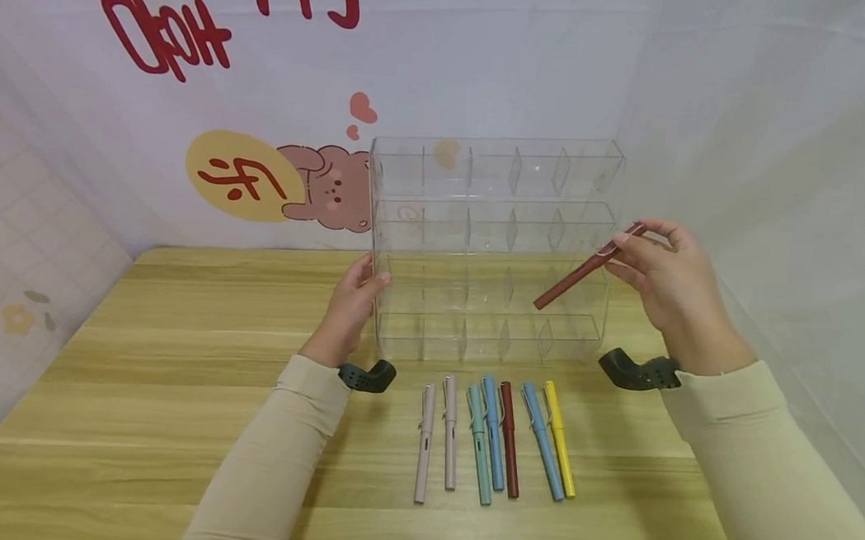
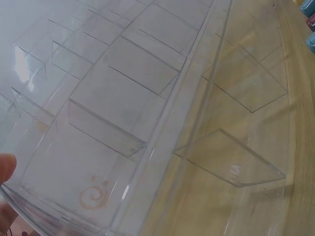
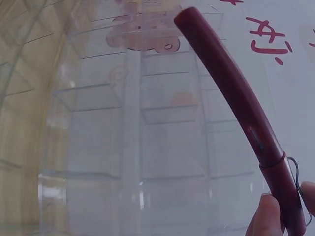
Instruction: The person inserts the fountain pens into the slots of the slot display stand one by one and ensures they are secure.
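A clear acrylic rack [image 1: 489,257] with four tiers of divided compartments stands upright on the wooden table. My left hand [image 1: 348,306] grips its left side edge, thumb in front; in the left wrist view only the fingertips [image 2: 7,167] show at that edge. Between thumb and fingers my right hand [image 1: 673,281] pinches a dark red pen [image 1: 577,276] by its clipped cap end. The pen slants down to the left, in front of the rack's right part. In the right wrist view the dark red pen [image 3: 231,88] crosses before the compartments.
Several capped pens lie in a row before the rack: two pale pinkish-grey ones, a green pen [image 1: 479,446], blue ones, another dark red pen [image 1: 510,440] and a yellow pen [image 1: 560,439]. A white printed curtain [image 1: 490,59] hangs behind the table [image 1: 135,384].
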